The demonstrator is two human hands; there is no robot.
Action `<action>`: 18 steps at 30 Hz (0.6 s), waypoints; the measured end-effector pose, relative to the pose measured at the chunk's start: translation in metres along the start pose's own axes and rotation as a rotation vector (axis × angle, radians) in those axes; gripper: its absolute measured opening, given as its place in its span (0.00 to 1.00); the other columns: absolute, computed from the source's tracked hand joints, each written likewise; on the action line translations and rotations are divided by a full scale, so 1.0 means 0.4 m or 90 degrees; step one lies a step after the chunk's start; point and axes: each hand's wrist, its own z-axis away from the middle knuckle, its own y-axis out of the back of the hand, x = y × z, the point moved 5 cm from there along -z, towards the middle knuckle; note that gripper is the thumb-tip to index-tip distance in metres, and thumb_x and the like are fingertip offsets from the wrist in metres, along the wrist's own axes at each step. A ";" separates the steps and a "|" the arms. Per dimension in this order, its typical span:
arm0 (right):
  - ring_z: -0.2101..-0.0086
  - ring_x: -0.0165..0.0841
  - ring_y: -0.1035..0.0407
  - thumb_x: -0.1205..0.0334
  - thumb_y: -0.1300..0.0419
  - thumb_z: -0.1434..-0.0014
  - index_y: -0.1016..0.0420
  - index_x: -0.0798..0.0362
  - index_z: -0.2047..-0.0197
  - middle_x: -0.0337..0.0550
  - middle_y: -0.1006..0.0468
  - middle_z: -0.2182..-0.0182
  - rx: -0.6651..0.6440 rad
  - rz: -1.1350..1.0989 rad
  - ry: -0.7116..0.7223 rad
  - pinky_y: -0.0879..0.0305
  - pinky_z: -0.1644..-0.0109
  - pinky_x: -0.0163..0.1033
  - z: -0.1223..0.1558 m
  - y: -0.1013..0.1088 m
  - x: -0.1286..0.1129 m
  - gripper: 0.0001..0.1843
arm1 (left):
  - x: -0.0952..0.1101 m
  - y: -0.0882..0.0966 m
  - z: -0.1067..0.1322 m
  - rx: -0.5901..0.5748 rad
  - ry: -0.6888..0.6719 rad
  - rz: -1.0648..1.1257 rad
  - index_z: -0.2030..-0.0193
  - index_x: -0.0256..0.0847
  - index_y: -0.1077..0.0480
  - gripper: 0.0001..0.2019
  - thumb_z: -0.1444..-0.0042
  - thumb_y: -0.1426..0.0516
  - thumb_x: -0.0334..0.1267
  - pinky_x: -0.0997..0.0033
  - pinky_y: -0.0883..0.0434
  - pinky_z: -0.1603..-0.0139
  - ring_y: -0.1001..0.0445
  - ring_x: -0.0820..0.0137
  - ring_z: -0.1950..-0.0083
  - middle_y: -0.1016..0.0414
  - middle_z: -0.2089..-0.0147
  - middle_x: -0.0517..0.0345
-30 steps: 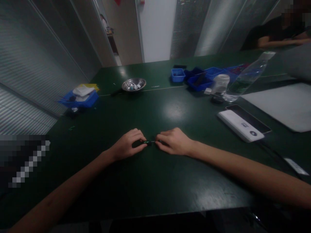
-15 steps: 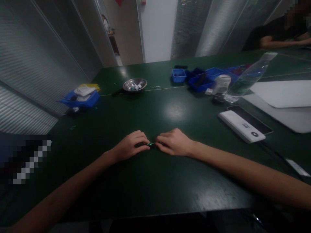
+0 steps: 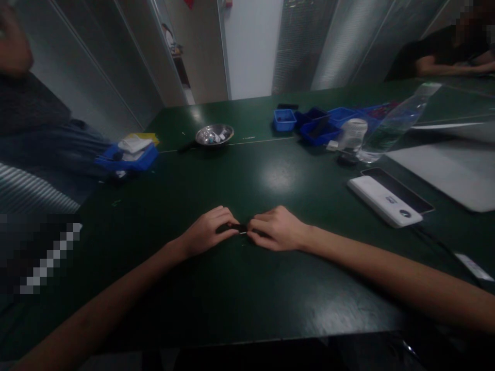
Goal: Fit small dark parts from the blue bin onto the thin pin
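My left hand [image 3: 211,229] rests low over the green table, its thumb and fingers pinched on one end of a small dark piece with a pale, shiny lower edge [image 3: 243,228]. From the other side, my right hand [image 3: 276,228] has its curled fingers closed at the opposite end. The fingertips of both hands almost meet around it and cover most of it. It is too small and dim to tell its exact kind.
A metal dish with small parts [image 3: 215,135] stands beyond my hands. A blue bin [image 3: 135,161] is at left; several blue trays [image 3: 317,133], a clear bottle [image 3: 400,123] and a white power bank [image 3: 384,201] lie right. One person stands left, another sits far right.
Green showed on the small piece before; now it looks black with a pale edge. A person has come into view at left. The upper white sheet at right has shifted away.
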 end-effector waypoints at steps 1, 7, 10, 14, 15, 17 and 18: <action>0.74 0.26 0.37 0.55 0.53 0.29 0.26 0.53 0.57 0.40 0.24 0.70 0.006 -0.004 -0.004 0.48 0.70 0.34 0.001 0.001 0.001 0.17 | -0.001 0.002 0.000 0.007 0.005 0.000 0.53 0.39 0.26 0.08 0.33 0.44 0.38 0.64 0.32 0.53 0.30 0.66 0.54 0.26 0.56 0.51; 0.73 0.27 0.34 0.56 0.52 0.29 0.26 0.54 0.56 0.41 0.24 0.69 0.057 -0.016 -0.063 0.46 0.70 0.33 0.007 0.014 0.017 0.16 | -0.007 0.029 0.011 0.080 0.044 -0.008 0.53 0.39 0.27 0.08 0.34 0.44 0.38 0.65 0.31 0.56 0.29 0.66 0.56 0.27 0.57 0.52; 0.73 0.27 0.34 0.56 0.52 0.29 0.27 0.55 0.56 0.41 0.23 0.69 0.085 -0.029 -0.100 0.45 0.70 0.32 0.011 0.019 0.027 0.15 | 0.008 0.042 0.024 0.069 0.006 0.003 0.51 0.39 0.29 0.08 0.34 0.45 0.36 0.64 0.31 0.56 0.29 0.66 0.57 0.26 0.57 0.51; 0.73 0.26 0.33 0.56 0.51 0.29 0.27 0.54 0.55 0.41 0.23 0.68 0.109 -0.031 -0.135 0.44 0.69 0.32 0.015 0.022 0.037 0.15 | 0.059 0.027 0.042 -0.012 -0.134 0.000 0.49 0.40 0.29 0.11 0.38 0.42 0.34 0.63 0.32 0.58 0.27 0.66 0.60 0.23 0.58 0.51; 0.73 0.27 0.33 0.56 0.51 0.29 0.27 0.54 0.55 0.41 0.23 0.68 0.110 -0.028 -0.138 0.43 0.69 0.32 0.015 0.022 0.037 0.15 | 0.075 0.018 0.046 -0.032 -0.170 -0.010 0.49 0.40 0.29 0.11 0.39 0.42 0.33 0.62 0.33 0.59 0.27 0.66 0.60 0.23 0.58 0.51; 0.73 0.26 0.33 0.56 0.51 0.29 0.27 0.54 0.55 0.41 0.23 0.68 0.111 -0.024 -0.138 0.43 0.69 0.32 0.015 0.021 0.036 0.15 | 0.103 -0.003 0.053 -0.063 -0.233 -0.038 0.50 0.41 0.28 0.11 0.40 0.41 0.33 0.61 0.33 0.61 0.26 0.65 0.60 0.21 0.59 0.51; 0.73 0.26 0.33 0.56 0.51 0.29 0.27 0.54 0.55 0.41 0.23 0.68 0.112 -0.022 -0.138 0.43 0.69 0.32 0.015 0.021 0.036 0.15 | 0.113 -0.012 0.056 -0.075 -0.256 -0.054 0.50 0.41 0.28 0.11 0.40 0.41 0.34 0.60 0.33 0.61 0.26 0.64 0.60 0.21 0.59 0.51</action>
